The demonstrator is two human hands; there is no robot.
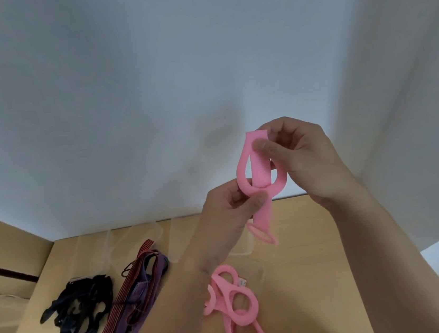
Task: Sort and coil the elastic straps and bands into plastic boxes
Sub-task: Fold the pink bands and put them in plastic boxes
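One pink elastic band (258,170) mid-coil: right hand (306,161) fingers pinch its folded top, left hand (227,218) fingers pinch the crossing. Next, probably wind in the hanging tail.

Pink band (258,167) is up in the air, folded into a loop, tail dangling. More pink bands (236,302) are heaped on the worktop (299,239) at its 6 o'clock. Striped and purple straps (137,292) lie at that heap's 9 o'clock, with a black strap tangle (78,311) beyond. Clear plastic boxes (128,241) sit at the straps' 12.
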